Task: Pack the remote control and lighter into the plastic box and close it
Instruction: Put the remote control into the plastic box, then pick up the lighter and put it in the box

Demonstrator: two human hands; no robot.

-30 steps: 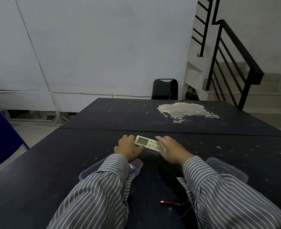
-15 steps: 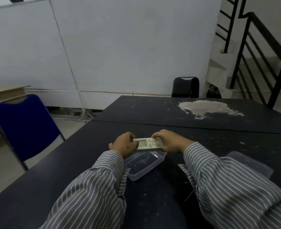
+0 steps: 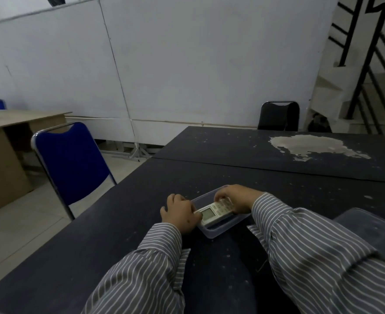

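Note:
A white remote control (image 3: pixel 211 213) with a small screen lies slanted inside the clear plastic box (image 3: pixel 218 230) on the dark table. My left hand (image 3: pixel 180 213) grips the remote's screen end at the box's left side. My right hand (image 3: pixel 234 198) holds the button end, fingers curled over it inside the box. The box's clear lid (image 3: pixel 372 227) lies flat on the table to the right, partly behind my right sleeve. The lighter is hidden from view.
The dark table (image 3: pixel 123 223) has a pale worn patch (image 3: pixel 311 145) at the far right. A blue chair (image 3: pixel 71 159) stands at the table's left edge, a black chair (image 3: pixel 277 115) at the far end. A wooden desk (image 3: pixel 8 137) is far left, stairs at right.
Both hands have lowered the remote from above the table down into the box. The view has swung left, and the lighter seen near my right sleeve has dropped out of sight.

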